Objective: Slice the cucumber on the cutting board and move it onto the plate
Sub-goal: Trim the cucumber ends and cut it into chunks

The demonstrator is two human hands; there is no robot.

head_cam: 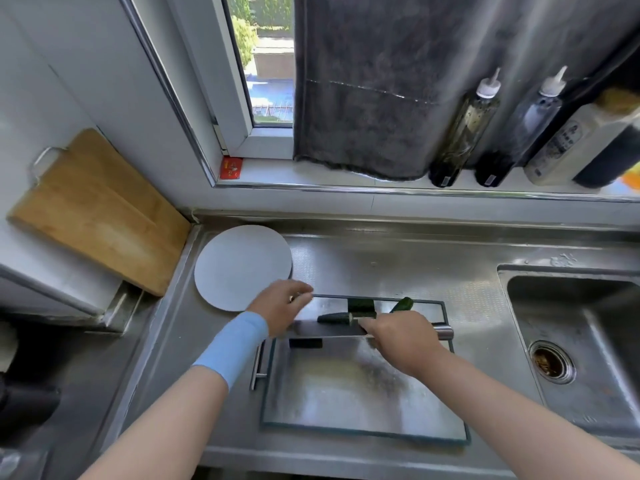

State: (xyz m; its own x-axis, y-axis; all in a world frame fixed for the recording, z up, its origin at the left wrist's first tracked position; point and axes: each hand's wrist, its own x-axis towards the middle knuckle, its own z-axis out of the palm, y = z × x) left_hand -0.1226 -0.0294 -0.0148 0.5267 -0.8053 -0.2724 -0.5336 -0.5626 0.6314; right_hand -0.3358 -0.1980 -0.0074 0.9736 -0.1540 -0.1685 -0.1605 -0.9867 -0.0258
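Left hand blurred at corner of cutting board — hold unreadable. Right hand clasps knife, blade partly hiding cucumber. Plate just beside board — sink right.

The counter and the cutting board on it are brushed steel, streaked with glare; the knife is polished metal, blade and handle. The plate looks matt white, the cucumber glossy-skinned. A smooth wooden board leans by the wall, and a nappy grey towel hangs behind clear plastic squeeze bottles.
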